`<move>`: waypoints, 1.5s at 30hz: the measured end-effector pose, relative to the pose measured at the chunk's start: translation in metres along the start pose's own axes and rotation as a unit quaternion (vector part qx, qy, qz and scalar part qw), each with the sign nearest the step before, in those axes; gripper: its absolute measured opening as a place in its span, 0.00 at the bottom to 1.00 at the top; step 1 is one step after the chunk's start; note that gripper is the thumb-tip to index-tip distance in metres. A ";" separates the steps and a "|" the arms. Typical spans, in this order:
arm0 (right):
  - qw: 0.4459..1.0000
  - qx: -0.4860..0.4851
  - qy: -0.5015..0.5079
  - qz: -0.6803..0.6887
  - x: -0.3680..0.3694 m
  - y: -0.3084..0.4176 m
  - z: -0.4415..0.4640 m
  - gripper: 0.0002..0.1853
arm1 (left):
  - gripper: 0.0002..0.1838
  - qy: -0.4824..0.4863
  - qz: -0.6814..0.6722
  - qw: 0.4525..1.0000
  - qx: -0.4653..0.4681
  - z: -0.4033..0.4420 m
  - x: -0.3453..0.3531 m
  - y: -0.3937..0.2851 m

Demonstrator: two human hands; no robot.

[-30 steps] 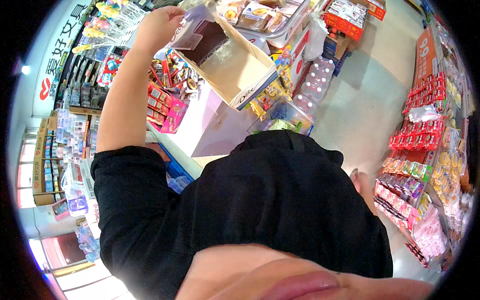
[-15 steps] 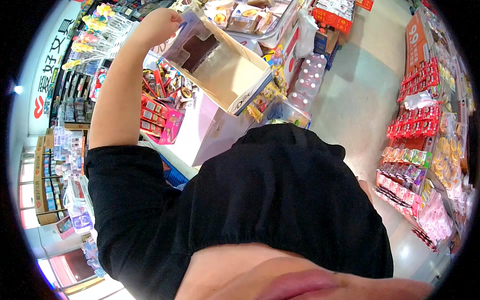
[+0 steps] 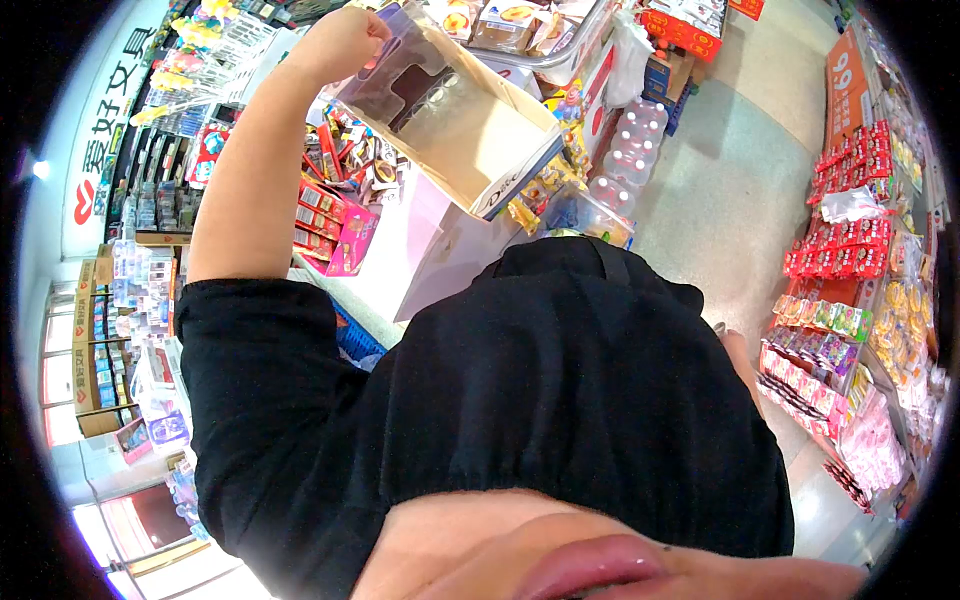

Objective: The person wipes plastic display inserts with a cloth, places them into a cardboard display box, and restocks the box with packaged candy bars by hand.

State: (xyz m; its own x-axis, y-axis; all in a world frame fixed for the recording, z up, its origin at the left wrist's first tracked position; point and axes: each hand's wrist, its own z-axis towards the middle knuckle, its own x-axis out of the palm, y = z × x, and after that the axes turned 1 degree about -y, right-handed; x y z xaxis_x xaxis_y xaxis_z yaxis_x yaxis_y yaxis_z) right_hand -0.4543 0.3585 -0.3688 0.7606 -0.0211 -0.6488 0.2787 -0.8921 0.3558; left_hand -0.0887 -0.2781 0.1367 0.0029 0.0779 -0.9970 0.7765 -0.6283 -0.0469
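Observation:
My left hand (image 3: 350, 45) reaches over the counter, its fingers bent round the upper left end of a clear plastic piece (image 3: 405, 65). That piece lies over the far end of an open cardboard box (image 3: 490, 135) with a dark blue and white front edge. Pale bare bottom shows in the near part of the box. A dark patch shows through the plastic. The box rests on a white counter (image 3: 430, 215). Of my right hand (image 3: 738, 355), only a narrow strip of skin shows past my black shirt; its fingers are hidden.
Wrapped sweets (image 3: 380, 165) and a pink carton (image 3: 353, 240) lie left of the box. Beyond it is a clear tub (image 3: 575, 50) of packaged food. Bottles (image 3: 635, 145) stand on the floor to the right. Snack racks (image 3: 850, 235) line the right side.
The clear plastic piece, held up at a tilt at first, has come down against the far end of the box. My left hand has shifted slightly with it.

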 end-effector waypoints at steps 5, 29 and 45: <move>1.000 -0.002 0.004 -0.012 0.000 -0.001 -0.002 0.10 | 0.14 -0.021 0.009 1.000 0.017 -0.001 -0.008 0.000; 0.998 -0.022 0.013 -0.065 0.002 -0.009 0.009 0.12 | 0.14 0.042 -0.026 0.998 -0.034 -0.015 -0.002 -0.021; 0.993 -0.058 0.039 -0.093 -0.002 -0.027 0.012 0.15 | 0.18 -0.010 0.048 0.999 0.024 -0.019 0.001 -0.023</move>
State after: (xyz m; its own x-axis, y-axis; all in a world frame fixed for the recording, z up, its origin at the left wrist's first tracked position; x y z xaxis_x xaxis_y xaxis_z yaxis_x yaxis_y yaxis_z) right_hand -0.4707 0.3770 -0.3851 0.7318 0.1790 -0.6576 0.4809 -0.8193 0.3121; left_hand -0.0945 -0.2494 0.1377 0.0632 0.0013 -0.9980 0.7419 -0.6689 0.0461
